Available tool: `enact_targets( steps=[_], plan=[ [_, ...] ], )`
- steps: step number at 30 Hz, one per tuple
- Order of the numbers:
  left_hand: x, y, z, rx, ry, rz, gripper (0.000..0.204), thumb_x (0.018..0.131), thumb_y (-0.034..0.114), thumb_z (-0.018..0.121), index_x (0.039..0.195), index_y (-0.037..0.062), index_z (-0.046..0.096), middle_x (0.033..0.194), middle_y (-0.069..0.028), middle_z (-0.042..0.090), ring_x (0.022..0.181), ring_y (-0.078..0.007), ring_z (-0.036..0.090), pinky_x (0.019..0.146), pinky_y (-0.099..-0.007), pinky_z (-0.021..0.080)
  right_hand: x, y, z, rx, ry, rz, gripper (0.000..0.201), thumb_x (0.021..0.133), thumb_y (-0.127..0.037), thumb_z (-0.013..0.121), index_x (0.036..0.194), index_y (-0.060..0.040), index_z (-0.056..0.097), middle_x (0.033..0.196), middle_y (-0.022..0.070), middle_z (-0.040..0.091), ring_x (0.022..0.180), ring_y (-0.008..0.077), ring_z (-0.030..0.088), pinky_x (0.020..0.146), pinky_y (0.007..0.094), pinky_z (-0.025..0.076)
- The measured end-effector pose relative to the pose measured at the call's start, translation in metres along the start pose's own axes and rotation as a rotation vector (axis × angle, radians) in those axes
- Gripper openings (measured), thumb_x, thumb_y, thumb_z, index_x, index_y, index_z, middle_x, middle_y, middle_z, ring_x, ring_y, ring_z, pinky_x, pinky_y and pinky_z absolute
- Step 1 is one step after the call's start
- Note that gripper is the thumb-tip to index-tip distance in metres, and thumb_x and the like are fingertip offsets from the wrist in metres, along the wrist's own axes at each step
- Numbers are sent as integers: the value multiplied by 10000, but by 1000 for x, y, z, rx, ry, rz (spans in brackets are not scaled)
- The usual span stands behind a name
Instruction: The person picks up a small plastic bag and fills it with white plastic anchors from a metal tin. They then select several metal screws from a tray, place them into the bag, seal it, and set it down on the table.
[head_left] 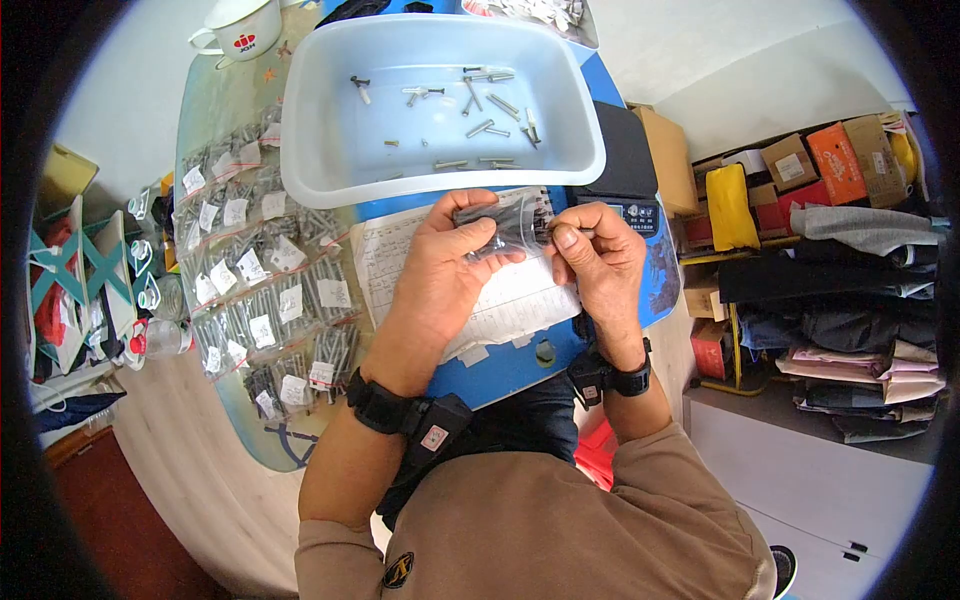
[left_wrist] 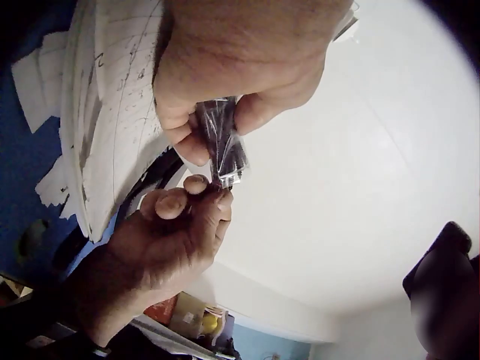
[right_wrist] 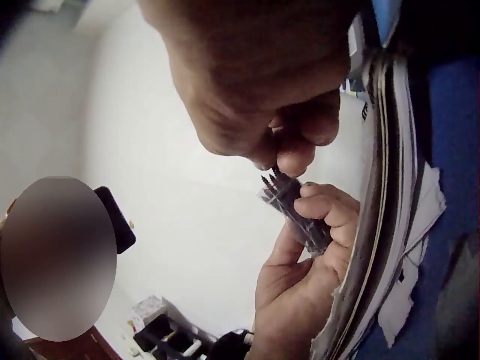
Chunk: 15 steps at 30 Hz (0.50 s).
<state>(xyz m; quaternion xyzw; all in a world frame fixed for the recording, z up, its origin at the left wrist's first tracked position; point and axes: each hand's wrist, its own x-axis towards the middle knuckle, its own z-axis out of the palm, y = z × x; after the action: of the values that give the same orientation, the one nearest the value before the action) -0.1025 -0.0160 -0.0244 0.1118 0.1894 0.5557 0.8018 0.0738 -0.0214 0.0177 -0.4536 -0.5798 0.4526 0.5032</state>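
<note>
My left hand (head_left: 440, 270) grips a small clear plastic bag (head_left: 512, 222) packed with dark screws, its thumb on top and fingers beneath. The bag is held above an open notebook (head_left: 390, 265) with handwritten pages. At the bag's right end my right hand (head_left: 608, 255) pinches a dark screw with thumb and forefinger; the fingers hide most of it. Pointed screw tips (right_wrist: 270, 182) stick out of the bag's end in the right wrist view, just below the right fingertips. In the left wrist view the bag (left_wrist: 223, 139) hangs between left thumb and fingers.
Beyond the notebook stands a pale blue basin (head_left: 300, 170) with scattered bolts and screws. Labelled bags of screws (head_left: 262, 330) cover the left side, near a white mug (head_left: 250, 30). A dark electronic device (head_left: 638, 215) lies to the right; shelves with folded clothes (head_left: 830, 280) stand farther right.
</note>
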Motion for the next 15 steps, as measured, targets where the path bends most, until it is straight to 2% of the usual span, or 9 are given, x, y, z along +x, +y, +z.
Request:
enact_targets(
  steps=[6, 11, 15],
  plan=[
    [-1, 0, 1, 9, 10, -4, 263, 882, 49, 623, 1140, 35, 575, 1122, -155, 615, 998, -267, 609, 847, -428, 512, -1, 2, -2, -13, -28, -22, 116, 948, -112, 627, 927, 2, 628, 721, 54, 640, 506, 60, 510, 450, 201, 405],
    [0, -1, 1, 22, -9, -6, 240, 890, 44, 626, 1126, 55, 582, 1124, -138, 620, 999, -254, 609, 843, -424, 510, 3, 4, -1, 61, -62, 81, 151, 979, -161, 589, 945, -14, 585, 699, 47, 626, 485, 44, 489, 435, 189, 383],
    [0, -1, -1, 18, -32, -2, 237, 890, 51, 631, 1122, 61, 586, 1122, -128, 623, 994, -246, 609, 836, -417, 509, 3, 6, 0, 55, -73, 67, 162, 985, -179, 583, 947, -23, 562, 687, 40, 617, 482, 39, 483, 433, 187, 378]
  ],
)
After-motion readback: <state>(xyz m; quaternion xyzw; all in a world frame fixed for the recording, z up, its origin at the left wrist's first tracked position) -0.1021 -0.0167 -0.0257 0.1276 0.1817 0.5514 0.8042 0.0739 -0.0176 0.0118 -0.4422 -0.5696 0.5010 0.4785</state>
